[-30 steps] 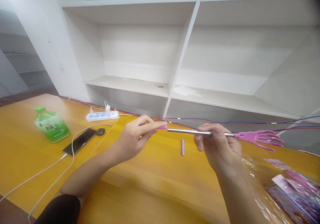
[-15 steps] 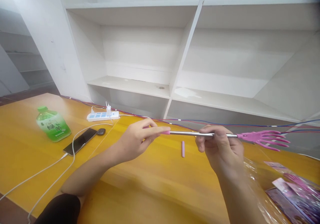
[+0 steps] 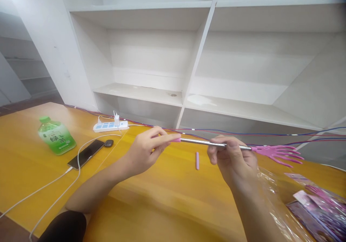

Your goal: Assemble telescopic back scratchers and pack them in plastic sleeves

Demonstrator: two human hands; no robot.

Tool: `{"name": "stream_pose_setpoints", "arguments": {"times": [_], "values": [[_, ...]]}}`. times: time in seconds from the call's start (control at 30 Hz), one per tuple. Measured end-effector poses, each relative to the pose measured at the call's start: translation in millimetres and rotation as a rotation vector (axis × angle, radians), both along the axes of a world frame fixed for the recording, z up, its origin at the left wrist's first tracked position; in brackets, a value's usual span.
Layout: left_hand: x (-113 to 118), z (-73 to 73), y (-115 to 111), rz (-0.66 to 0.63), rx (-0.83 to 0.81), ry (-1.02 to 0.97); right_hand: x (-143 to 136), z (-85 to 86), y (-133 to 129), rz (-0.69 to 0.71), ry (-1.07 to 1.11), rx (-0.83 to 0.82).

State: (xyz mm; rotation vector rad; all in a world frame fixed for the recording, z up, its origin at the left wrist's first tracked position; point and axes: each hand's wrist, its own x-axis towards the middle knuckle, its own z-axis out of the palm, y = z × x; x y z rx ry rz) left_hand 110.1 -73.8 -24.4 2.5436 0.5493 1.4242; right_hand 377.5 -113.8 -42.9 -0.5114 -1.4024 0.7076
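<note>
My left hand [image 3: 147, 149] pinches a small pink sleeve [image 3: 175, 139] at the left end of a thin metal telescopic rod [image 3: 200, 142]. My right hand [image 3: 233, 159] grips the same rod near its right end. The rod runs level above the yellow table [image 3: 162, 195] and ends in a pink plastic hand-shaped claw [image 3: 278, 152] on the right. A second short pink sleeve [image 3: 197, 160] lies on the table just below the rod, between my hands.
A green tea bottle [image 3: 56, 136] lies at the left. A dark phone [image 3: 85, 153] on a white cable, a small dark object [image 3: 108, 143] and a white power strip [image 3: 110, 126] sit beyond. Clear plastic packs of pink items [image 3: 319, 207] lie at the right. White shelves [image 3: 189, 54] stand behind.
The pink sleeve in my left hand has closed the small gap to the rod's left end and now meets it. Both hands stay in roughly the same place.
</note>
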Motion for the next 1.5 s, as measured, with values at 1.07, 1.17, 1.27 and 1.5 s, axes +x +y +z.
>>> {"name": "stream_pose_setpoints", "arguments": {"times": [1.07, 1.17, 1.27, 1.5], "values": [[5.7, -13.0, -0.8, 0.041, 0.155, 0.03, 0.0, 1.3, -3.1, 0.018, -0.008, -0.027], [6.2, -13.5, -1.0, 0.046, 0.157, 0.027, 0.3, 1.8, -3.2, 0.024, -0.017, -0.021], [6.5, -13.5, -1.8, 0.052, 0.153, 0.027, 0.6, 2.2, -3.3, 0.033, -0.03, -0.016], [9.2, -13.9, -5.1, 0.087, 0.163, 0.034, 0.7, 1.6, -4.4, 0.023, -0.046, -0.011]]}}
